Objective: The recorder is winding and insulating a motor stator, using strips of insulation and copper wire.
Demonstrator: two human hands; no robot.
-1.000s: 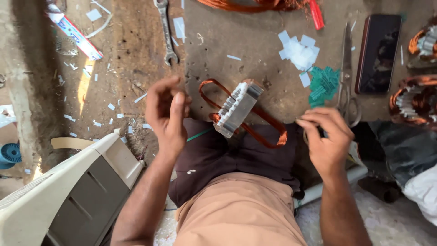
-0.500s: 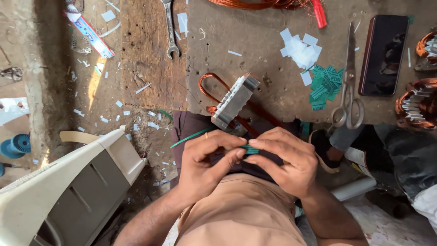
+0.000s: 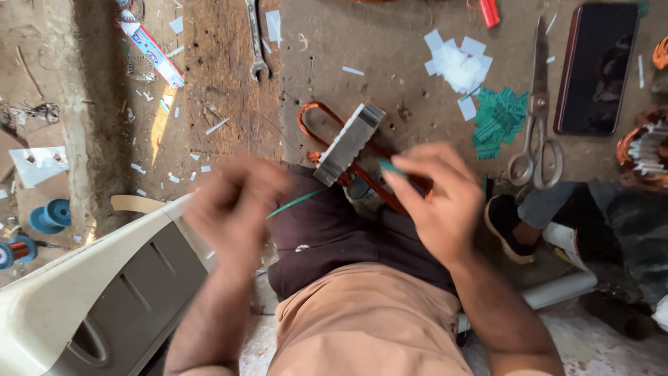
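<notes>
Between your right hand's (image 3: pixel 437 203) fingertips (image 3: pixel 398 182) a small green strip (image 3: pixel 391 167) sits pinched, just beside the grey laminated metal stator block (image 3: pixel 348 143) on its copper wire coil (image 3: pixel 314 118). Your left hand (image 3: pixel 233 209) is blurred; I cannot tell its grip. Rushing could drop the strip or nick the coil.

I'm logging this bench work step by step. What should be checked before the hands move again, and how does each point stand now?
1. Right hand pinches the green strip at its fingertips: ok.
2. Left hand sharp enough to judge its grip: cannot tell, blurred.
3. Metal core with copper coil rests within reach: ok.
4. Scissors lie apart from both hands: ok.
5. Spare green strips piled beside the scissors: ok.
</notes>
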